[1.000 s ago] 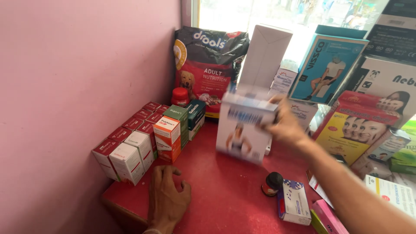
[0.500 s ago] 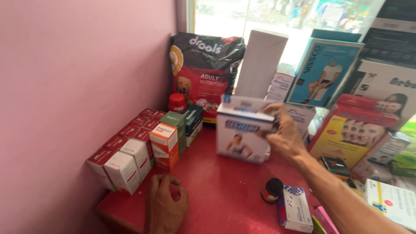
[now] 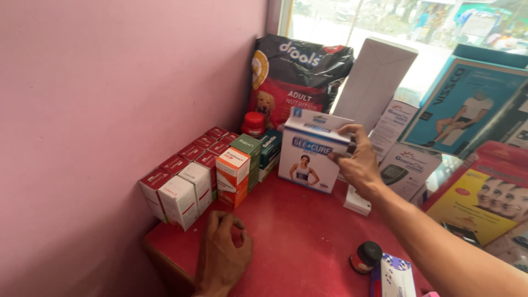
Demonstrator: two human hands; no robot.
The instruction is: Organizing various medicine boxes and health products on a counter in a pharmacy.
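We see the right hand [image 3: 358, 160] clamped on the top right edge of a white and blue carton [image 3: 311, 151], fingers over the lid and thumb on the side. The carton stands upright on the red counter [image 3: 300, 231], its front showing a blue band across the upper part and a small picture of a person wearing a waist support lower down; its lid is white with a blue corner. It sits at about 12 o'clock from our left hand [image 3: 221, 254], which rests on the counter with fingers curled loosely together, holding nothing. At 10 o'clock from that hand stand rows of red and white small boxes [image 3: 181, 181]. Behind the carton, at 11 o'clock, leans a dark pet-food bag [image 3: 294, 77].
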